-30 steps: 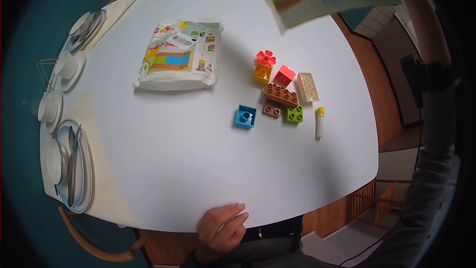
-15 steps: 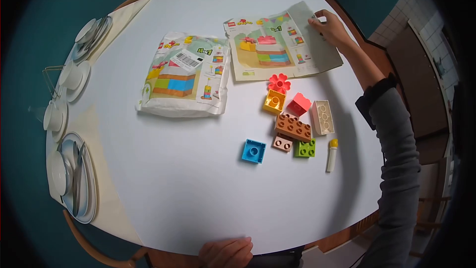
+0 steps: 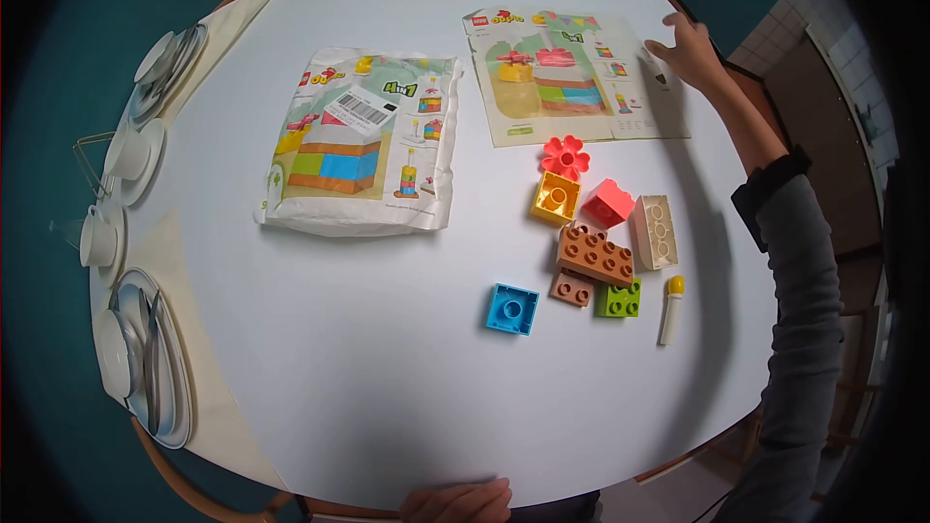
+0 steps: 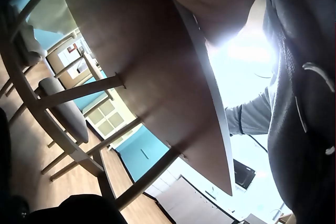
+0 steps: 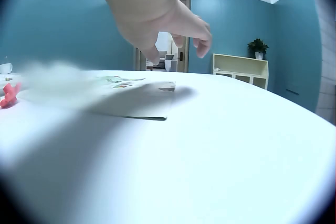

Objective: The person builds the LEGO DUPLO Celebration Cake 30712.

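My right hand (image 3: 686,56), fingers relaxed and apart, hovers over the right end of a Lego Duplo leaflet (image 3: 542,102) that lies flat on the table. In the right wrist view, the fingers of that hand (image 5: 157,22) hang above the paper with nothing between them. My left hand (image 3: 457,504) rests at the table's near edge, partly cut off by the frame, holding nothing visible. Close below the leaflet are a pink flower piece (image 3: 566,157), a yellow brick (image 3: 556,197), a coral brick (image 3: 609,201) and a long brown brick (image 3: 594,254).
A white Duplo bag (image 3: 363,140) lies left of the leaflet. Nearby are a blue brick (image 3: 512,310), a green brick (image 3: 620,301), a cream brick (image 3: 657,232) and a yellow-tipped candle piece (image 3: 671,310). Dishes (image 3: 174,378) and cups (image 3: 100,237) line the table's left side.
My right hand brought the leaflet down from the upper right onto the table behind the bricks, then let go and lifted away. The left hand stayed by the near edge.
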`<move>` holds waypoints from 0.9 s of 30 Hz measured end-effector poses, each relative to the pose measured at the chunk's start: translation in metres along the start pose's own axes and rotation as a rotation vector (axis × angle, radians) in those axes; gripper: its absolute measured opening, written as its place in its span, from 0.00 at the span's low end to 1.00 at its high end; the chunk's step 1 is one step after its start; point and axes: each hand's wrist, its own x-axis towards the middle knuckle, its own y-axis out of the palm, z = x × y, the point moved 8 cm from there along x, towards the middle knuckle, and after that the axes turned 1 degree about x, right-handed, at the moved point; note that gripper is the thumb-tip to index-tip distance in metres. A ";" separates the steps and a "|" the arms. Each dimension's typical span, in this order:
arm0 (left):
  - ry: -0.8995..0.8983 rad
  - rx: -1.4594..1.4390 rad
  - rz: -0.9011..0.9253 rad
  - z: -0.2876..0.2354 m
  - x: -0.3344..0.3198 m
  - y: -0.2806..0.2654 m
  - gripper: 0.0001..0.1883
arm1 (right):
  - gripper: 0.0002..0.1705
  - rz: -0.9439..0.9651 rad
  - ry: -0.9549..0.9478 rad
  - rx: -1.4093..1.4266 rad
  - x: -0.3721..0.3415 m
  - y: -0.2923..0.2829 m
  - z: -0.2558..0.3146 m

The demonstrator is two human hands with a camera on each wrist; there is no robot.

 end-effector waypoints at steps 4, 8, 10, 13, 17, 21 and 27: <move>0.018 -0.002 -0.021 -0.002 -0.007 0.001 0.04 | 0.23 -0.282 -0.489 -0.096 -0.027 -0.026 0.094; 0.026 0.005 -0.098 -0.006 -0.011 -0.004 0.04 | 0.14 0.180 -0.530 0.092 -0.089 -0.008 0.206; 0.021 0.039 -0.126 -0.007 -0.013 -0.005 0.03 | 0.15 0.378 -0.513 0.190 -0.118 -0.005 0.247; 0.037 -0.014 -0.077 -0.008 -0.015 -0.005 0.03 | 0.14 0.397 -0.632 0.236 -0.125 0.015 0.283; -0.002 0.053 -0.022 -0.009 -0.008 -0.006 0.04 | 0.14 0.454 -0.647 0.300 -0.124 0.006 0.295; 0.039 0.092 -0.159 -0.009 -0.014 -0.005 0.05 | 0.16 0.339 -0.617 0.270 -0.093 -0.005 0.244; 0.044 0.016 -0.142 -0.009 0.000 -0.010 0.05 | 0.28 0.212 -0.308 -0.027 -0.056 0.004 0.093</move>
